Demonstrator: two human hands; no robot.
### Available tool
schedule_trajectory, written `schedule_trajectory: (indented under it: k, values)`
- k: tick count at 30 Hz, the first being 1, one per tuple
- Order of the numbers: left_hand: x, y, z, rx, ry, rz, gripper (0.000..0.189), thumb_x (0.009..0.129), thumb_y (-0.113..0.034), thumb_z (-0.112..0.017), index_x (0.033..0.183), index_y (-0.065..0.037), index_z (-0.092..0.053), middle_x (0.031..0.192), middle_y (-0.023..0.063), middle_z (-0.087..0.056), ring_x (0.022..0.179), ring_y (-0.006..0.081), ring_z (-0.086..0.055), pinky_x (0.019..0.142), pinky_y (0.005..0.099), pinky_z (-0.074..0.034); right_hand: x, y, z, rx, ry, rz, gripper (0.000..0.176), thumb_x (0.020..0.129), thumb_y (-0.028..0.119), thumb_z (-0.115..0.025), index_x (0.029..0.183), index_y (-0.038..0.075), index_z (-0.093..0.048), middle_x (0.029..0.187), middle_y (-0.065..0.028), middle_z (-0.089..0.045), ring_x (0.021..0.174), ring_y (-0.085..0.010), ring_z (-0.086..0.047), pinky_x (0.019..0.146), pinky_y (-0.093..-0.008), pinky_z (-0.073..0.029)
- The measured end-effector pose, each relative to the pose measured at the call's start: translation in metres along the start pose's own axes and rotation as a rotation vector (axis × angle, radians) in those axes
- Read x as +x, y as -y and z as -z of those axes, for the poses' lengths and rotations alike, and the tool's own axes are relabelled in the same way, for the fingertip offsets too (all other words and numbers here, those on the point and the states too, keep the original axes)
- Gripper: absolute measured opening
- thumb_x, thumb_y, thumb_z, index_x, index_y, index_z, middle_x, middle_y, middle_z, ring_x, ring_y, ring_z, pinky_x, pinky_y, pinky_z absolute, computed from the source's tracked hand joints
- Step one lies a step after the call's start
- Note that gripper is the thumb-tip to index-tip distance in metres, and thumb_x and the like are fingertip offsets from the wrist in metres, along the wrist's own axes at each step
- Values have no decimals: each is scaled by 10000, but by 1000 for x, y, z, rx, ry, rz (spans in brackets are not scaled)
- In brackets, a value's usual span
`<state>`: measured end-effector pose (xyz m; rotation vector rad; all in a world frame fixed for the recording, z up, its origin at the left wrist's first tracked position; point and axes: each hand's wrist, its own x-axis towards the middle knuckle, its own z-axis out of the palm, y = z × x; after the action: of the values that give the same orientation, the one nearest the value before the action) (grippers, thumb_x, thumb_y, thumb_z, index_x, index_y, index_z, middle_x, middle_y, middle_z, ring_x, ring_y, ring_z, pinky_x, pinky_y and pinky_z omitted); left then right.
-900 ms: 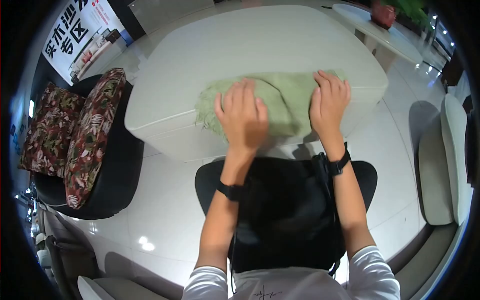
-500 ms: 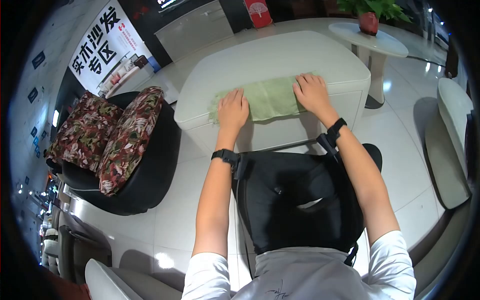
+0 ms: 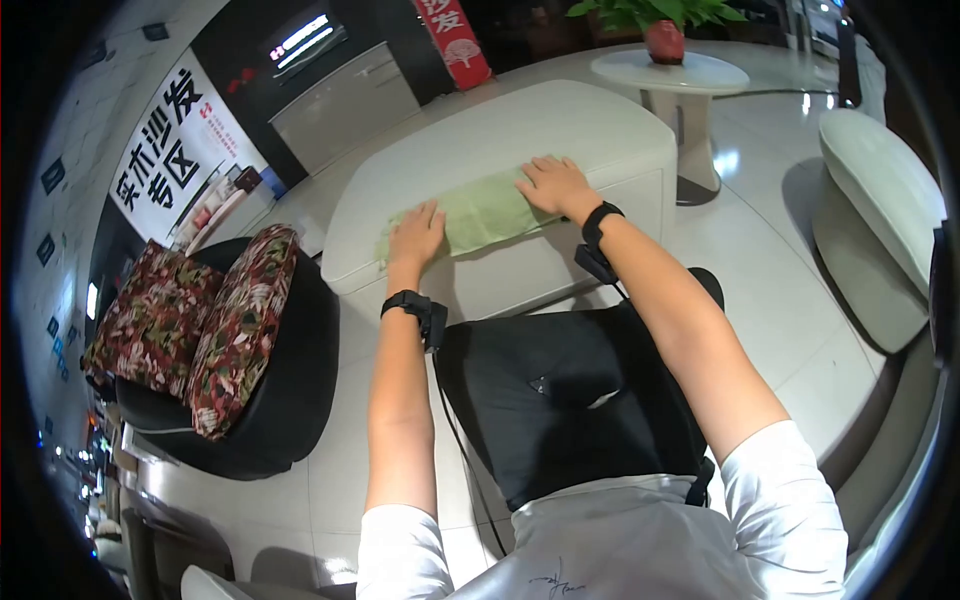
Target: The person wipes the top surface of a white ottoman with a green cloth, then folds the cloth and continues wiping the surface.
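A light green cloth (image 3: pixel 485 215) lies in a folded strip along the near edge of a white, rounded ottoman (image 3: pixel 450 150). Flat on the cloth's left end rests my left hand (image 3: pixel 417 237), its fingers stretched forward. My right hand (image 3: pixel 557 187) presses flat on the right end, fingers spread. Between the hands the cloth's middle shows, fairly smooth, while its ends are partly covered by my palms. Each wrist wears a black strap with a small box.
To the left stands a black armchair (image 3: pixel 290 400) with floral cushions (image 3: pixel 240 330). A round white side table (image 3: pixel 690 75) behind right bears a red plant pot (image 3: pixel 664 42). At the right is a pale chair (image 3: pixel 870 230). Glossy tiles (image 3: pixel 760 260) cover the floor.
The view has turned and shifted, so the scene sits lower and further left. Both hands stay on the cloth, which overhangs the near edge slightly less.
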<state>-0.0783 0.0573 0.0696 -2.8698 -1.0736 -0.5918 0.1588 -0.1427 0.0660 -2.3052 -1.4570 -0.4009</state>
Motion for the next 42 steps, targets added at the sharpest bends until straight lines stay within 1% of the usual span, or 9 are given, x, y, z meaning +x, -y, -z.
schedule_trajectory:
  k: [2, 5, 8, 11, 17, 23, 29, 35, 42]
  values:
    - [4, 0, -7, -29, 9, -30, 626, 1039, -549, -339, 1565, -230, -449, 1643, 63, -400, 1523, 308, -339, 1232, 588, -228, -2, -5, 2, 7, 19, -8, 611, 1067, 513, -324, 1517, 135, -491, 1591, -124, -454, 1488, -302, -384, 1237, -512, -249]
    - [-3, -25, -1, 74, 12, 18, 642, 1034, -578, -334, 1574, -249, -438, 1649, 79, -387, 1532, 365, -305, 1234, 608, -202, -2, -16, -5, 3, -61, -34, 598, 1068, 508, -329, 1486, 128, -524, 1575, -124, -474, 1482, -296, -394, 1232, -508, -255]
    - [-9, -41, 3, 110, -8, 67, 666, 1024, -619, -333, 1580, -266, -431, 1652, 98, -379, 1532, 414, -281, 1233, 623, -183, -5, -21, -5, 19, -170, -8, 576, 1057, 499, -367, 1425, 115, -588, 1505, -127, -551, 1438, -289, -451, 1216, -507, -276]
    - [-9, -39, 2, 91, -10, 43, 681, 1015, -647, -335, 1581, -280, -431, 1649, 111, -380, 1529, 431, -278, 1233, 619, -181, -3, -22, -20, -7, -342, 8, 549, 1045, 485, -406, 1355, 99, -643, 1415, -124, -625, 1380, -284, -509, 1198, -508, -295]
    - [-10, -36, -7, 58, -76, 4, 667, 1017, -642, -349, 1554, -267, -475, 1631, 112, -413, 1513, 427, -315, 1223, 614, -199, -8, -24, -32, 43, -511, 52, 479, 1017, 424, -480, 1250, 65, -695, 1328, -128, -675, 1313, -291, -559, 1170, -500, -330]
    - [-16, -42, -21, 50, -334, -23, 547, 1048, -527, -400, 1425, -204, -629, 1496, 136, -571, 1420, 434, -449, 1186, 618, -248, -13, -27, -32, 95, -708, 143, 377, 957, 338, -582, 1121, 34, -734, 1200, -143, -720, 1192, -302, -614, 1100, -495, -396]
    - [-17, -48, -29, 37, -450, -40, 451, 1055, -389, -440, 1363, -161, -676, 1423, 153, -626, 1365, 442, -493, 1151, 624, -277, -16, -24, -30, 143, -804, 145, 314, 925, 276, -628, 1061, 19, -745, 1136, -145, -733, 1141, -301, -635, 1068, -466, -422]
    - [-12, -55, -41, -9, -522, -30, 416, 1046, -346, -472, 1325, -132, -693, 1392, 147, -649, 1337, 441, -521, 1148, 580, -296, -14, -31, -40, 291, -852, 13, 217, 902, 158, -632, 1047, 53, -755, 1137, -107, -732, 1159, -285, -631, 1095, -473, -410]
    - [-6, -63, -58, -57, -598, -69, 363, 1001, -253, -526, 1268, -100, -720, 1343, 136, -679, 1317, 395, -543, 1133, 521, -322, -31, -33, -52, 221, -862, -20, 247, 891, 97, -624, 1113, 61, -727, 1192, -96, -700, 1221, -319, -608, 1128, -530, -376]
